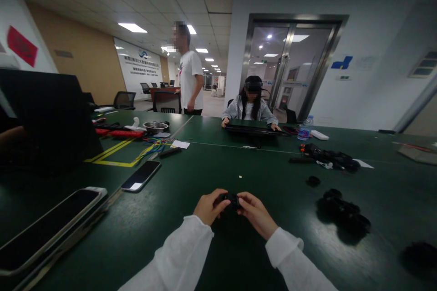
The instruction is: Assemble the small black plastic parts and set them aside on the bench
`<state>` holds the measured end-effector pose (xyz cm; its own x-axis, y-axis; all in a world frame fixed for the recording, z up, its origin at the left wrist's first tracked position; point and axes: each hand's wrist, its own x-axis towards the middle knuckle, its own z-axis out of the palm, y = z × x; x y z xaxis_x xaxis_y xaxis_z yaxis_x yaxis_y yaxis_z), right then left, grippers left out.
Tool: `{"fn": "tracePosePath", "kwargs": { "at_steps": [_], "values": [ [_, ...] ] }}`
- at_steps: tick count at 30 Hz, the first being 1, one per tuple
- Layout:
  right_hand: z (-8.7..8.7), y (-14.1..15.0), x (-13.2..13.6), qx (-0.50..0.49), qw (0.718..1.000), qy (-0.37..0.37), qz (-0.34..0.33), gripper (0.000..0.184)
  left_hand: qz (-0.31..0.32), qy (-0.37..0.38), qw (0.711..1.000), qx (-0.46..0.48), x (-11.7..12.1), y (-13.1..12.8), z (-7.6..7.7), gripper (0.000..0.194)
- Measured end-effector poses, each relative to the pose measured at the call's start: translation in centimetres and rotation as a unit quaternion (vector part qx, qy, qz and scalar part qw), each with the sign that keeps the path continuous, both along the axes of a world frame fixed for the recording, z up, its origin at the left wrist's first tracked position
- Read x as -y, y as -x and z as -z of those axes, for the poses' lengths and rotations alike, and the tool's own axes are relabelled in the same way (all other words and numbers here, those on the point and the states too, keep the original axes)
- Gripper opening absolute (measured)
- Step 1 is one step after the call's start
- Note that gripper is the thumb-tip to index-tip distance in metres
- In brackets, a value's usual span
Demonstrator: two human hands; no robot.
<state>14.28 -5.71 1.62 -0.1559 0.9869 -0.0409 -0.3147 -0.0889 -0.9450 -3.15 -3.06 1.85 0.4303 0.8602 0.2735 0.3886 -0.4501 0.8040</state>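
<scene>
We count 2 phones [142, 176], 1 bottle [305, 129], 1 bowl [156, 127], 1 red poster [22, 46], 1 standing person [191, 75], 1 seated person [251, 104], 1 other person's arm [13, 137], 1 held part [232, 200], plus our 2 hands [209, 207].

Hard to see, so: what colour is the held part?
The part is black; head view shows it.

Office, company-name wall sign [141, 64].
</scene>
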Motion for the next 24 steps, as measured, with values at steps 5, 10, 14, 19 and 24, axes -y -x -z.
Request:
{"fn": "tracePosePath", "kwargs": {
  "at_steps": [5, 10, 14, 19, 24],
  "values": [
    [0.3, -0.1, -0.2, -0.014, 1.0, 0.004, 0.021, 0.023, 0.022, -0.029, 0.999, 0.009, -0.1, 0.0, 0.2, 0.038],
    [0.3, -0.1, -0.4, -0.034, 0.998, 0.022, 0.05, 0.024, 0.049, -0.073, 0.996, 0.011, -0.4, -0.2, 0.9, 0.045],
    [0.1, -0.1, -0.2, -0.024, 0.999, 0.024, 0.027, 0.022, 0.023, -0.054, 0.998, 0.005, -0.5, -0.1, 0.7, 0.024],
    [0.4, -0.2, -0.3, -0.012, 1.0, 0.007, 0.011, 0.022, 0.007, -0.141, 0.99, -0.026, -0.4, 0.0, -0.1, 0.015],
    [0.7, -0.3, -0.4, -0.02, 1.0, 0.004, 0.007, 0.02, 0.01, -0.144, 0.99, -0.01, -0.4, 0.0, 0.1, 0.015]
  ]
}}
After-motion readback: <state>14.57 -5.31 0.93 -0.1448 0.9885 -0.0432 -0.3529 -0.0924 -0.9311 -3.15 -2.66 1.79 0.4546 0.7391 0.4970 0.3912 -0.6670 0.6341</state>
